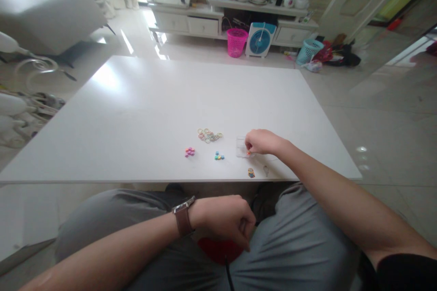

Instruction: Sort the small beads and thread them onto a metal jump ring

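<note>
My right hand (260,141) is over a clear plastic box (241,149), its fingers pinched together. A small orange piece (249,152) shows at the fingertips. My left hand (228,217) hangs over my lap below the table edge, fingers curled in, with nothing visible in it. Left of the box lie a few small blue, green and yellow pieces (219,156). Farther left is a cluster of small pink, purple and orange pieces (190,152). Several pale rubber bands (209,135) lie behind them. Near the front edge are a yellow and blue cartoon figure piece (251,173) and a small clear item (266,170).
The white table (164,100) has its front edge just before my knees. Beyond it stand a pink basket (236,43), a blue and white fan (261,40) and a light blue basket (309,51), by a low white cabinet (203,26) with dishes on top.
</note>
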`<state>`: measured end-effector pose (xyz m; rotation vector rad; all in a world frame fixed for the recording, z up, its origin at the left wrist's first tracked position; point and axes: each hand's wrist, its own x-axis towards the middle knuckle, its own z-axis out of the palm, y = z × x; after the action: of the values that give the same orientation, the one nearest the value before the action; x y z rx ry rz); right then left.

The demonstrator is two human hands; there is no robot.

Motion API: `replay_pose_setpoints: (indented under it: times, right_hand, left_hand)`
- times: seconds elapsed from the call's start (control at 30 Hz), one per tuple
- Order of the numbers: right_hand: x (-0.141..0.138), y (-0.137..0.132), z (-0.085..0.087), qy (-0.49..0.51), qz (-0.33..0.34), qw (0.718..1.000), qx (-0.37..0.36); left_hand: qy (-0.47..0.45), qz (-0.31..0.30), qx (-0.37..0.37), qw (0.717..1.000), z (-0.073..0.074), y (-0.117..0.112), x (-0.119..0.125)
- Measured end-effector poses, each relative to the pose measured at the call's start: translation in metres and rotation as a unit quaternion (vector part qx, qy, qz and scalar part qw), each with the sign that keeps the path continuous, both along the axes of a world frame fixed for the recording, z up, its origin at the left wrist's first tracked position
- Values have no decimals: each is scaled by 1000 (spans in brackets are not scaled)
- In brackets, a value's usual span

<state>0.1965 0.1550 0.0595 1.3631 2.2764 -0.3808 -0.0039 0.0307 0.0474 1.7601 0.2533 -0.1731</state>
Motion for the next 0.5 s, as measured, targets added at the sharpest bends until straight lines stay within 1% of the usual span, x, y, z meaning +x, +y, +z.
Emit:
replay_pose_setpoints:
  times: [0.07,0.13,0.17,0.23,0.3,0.33,0.43,0.5]
  right_hand:
    - [-1,-1,2,-3,3,1000,-2]
    - [-2,-2,4,-7,4,1000,-1]
    - [-2,-2,4,-9,4,1000,-2]
    - [-3,-3,5,-16,8,1000,-2]
    - [-4,-3,6,-22,19,1000,1]
    - [-4,-4,6,-25,24,999,2]
    - [-5,-6,10,-37,35,999,2]
    - [-4,-8,13,-45,35,998,5]
  left_hand:
    - [-3,39,-84,996,6,1,-1]
    - [-18,71,-178,981,16,2,-3]
    - [-31,81,-229,970,21,3,-5]
    - [-64,86,-332,937,34,2,-7]
    - [-117,82,-407,902,47,0,-10]
    - [-149,83,-426,888,53,-1,-11]
    - [-226,99,-452,857,71,-1,-18]
    - [-228,109,-474,844,84,0,-25]
